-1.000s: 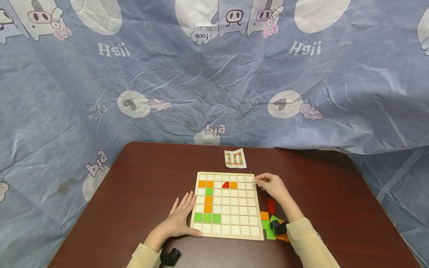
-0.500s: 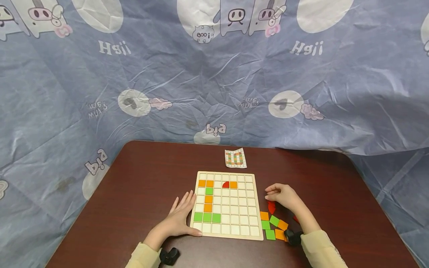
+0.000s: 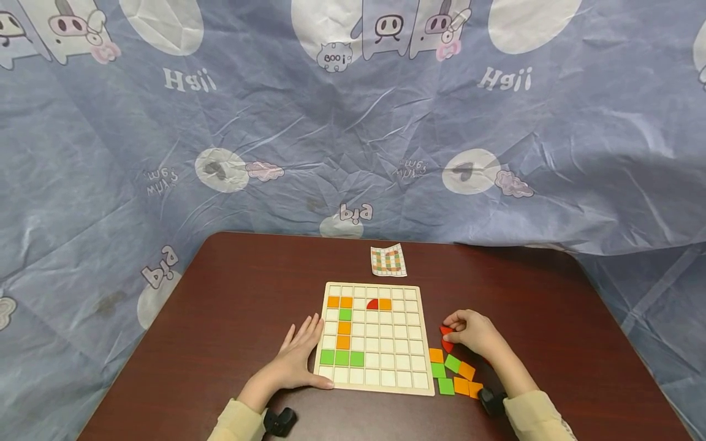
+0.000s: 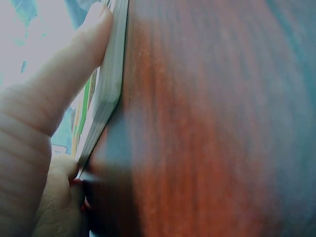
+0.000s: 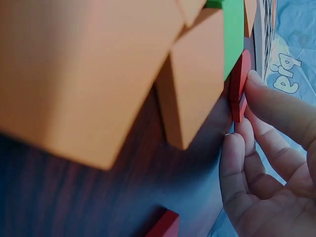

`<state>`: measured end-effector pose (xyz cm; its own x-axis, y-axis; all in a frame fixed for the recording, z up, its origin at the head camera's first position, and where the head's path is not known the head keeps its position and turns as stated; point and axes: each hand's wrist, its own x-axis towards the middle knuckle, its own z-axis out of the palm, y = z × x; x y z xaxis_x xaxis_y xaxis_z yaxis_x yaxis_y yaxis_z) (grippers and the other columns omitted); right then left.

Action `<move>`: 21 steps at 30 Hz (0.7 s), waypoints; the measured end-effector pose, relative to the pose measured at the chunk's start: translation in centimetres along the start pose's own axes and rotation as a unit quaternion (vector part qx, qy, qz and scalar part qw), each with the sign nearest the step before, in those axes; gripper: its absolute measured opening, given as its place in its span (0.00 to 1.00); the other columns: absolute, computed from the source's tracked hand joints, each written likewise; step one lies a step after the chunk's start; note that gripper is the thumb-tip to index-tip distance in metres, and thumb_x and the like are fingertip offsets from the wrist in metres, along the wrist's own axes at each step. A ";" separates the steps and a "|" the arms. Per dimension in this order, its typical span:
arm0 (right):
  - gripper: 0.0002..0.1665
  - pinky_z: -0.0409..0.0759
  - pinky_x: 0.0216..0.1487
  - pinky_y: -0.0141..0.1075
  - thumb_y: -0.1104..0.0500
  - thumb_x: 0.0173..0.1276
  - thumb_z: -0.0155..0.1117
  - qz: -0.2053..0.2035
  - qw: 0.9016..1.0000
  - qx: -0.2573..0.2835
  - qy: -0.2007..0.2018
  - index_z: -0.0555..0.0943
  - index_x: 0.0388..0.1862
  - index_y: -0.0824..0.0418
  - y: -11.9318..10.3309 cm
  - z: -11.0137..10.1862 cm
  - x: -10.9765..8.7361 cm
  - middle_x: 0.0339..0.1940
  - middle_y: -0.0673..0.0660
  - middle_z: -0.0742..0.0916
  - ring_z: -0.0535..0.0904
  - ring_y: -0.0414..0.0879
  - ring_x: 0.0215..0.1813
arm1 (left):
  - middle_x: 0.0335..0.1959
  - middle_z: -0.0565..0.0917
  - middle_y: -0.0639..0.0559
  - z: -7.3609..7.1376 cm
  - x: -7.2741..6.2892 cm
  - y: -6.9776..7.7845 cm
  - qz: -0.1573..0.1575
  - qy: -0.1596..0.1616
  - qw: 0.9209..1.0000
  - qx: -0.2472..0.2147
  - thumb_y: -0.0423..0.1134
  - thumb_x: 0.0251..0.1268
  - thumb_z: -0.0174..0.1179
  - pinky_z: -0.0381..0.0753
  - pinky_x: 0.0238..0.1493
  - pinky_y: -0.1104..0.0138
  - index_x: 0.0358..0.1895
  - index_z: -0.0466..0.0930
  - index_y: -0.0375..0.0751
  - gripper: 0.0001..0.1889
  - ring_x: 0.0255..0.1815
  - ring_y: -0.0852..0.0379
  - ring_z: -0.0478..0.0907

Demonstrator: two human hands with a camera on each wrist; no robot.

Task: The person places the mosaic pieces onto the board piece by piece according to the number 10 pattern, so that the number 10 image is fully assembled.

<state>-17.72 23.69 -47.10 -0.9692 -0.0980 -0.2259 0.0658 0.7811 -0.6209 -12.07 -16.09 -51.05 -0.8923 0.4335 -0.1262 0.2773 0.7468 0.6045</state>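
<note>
A square wooden grid board [image 3: 388, 346] lies on the table, with orange, green and red pieces in some cells. My left hand [image 3: 295, 361] rests at its lower left corner, fingers straight along the left side and thumb along the near edge. To the right of the board, my right hand [image 3: 478, 335] pinches at a red curved-edge piece [image 5: 239, 74], thumb on its near face and the other fingers behind. Part of a second red piece [image 3: 447, 346] shows just below the fingertips. A red quarter-circle [image 3: 372, 304] sits in the board's second row beside an orange square [image 3: 385, 304].
Loose green [image 3: 446, 386] and orange squares [image 3: 461, 385] lie right of the board, below the right hand. Another red piece [image 5: 165, 224] lies near the right wrist. A small printed pattern card [image 3: 388, 261] lies beyond the board. A patterned cloth hangs behind the table.
My right hand has moved from the board's upper right edge down and rightward to the red pieces, where its fingertips now close on one. The left hand and board stay put.
</note>
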 end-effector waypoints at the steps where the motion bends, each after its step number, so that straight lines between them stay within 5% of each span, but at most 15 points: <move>1: 0.14 0.78 0.40 0.36 0.62 0.55 0.77 0.000 1.000 -0.002 0.001 0.84 0.40 0.64 0.0 0.0 0.0 0.35 0.55 0.84 0.77 0.45 0.37 | 0.82 0.41 0.41 0.0 0.0 0.0 0.001 0.000 1.000 -0.001 0.66 0.40 0.75 0.32 0.77 0.41 0.80 0.42 0.39 0.68 0.83 0.44 0.37; 21: 0.12 0.75 0.34 0.35 0.62 0.57 0.75 0.006 1.000 0.007 0.006 0.81 0.38 0.63 0.0 0.3 -0.5 0.29 0.53 0.82 0.75 0.44 0.31 | 0.82 0.41 0.41 -0.2 -0.1 0.3 0.000 -0.002 1.000 -0.012 0.64 0.40 0.76 0.33 0.77 0.42 0.80 0.42 0.38 0.68 0.83 0.43 0.38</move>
<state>-17.14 23.58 -47.17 -0.9712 -0.0810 -0.2240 0.0807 0.7729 -0.6294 -11.99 -16.03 -50.71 -0.8908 0.4358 -0.1287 0.2691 0.7342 0.6233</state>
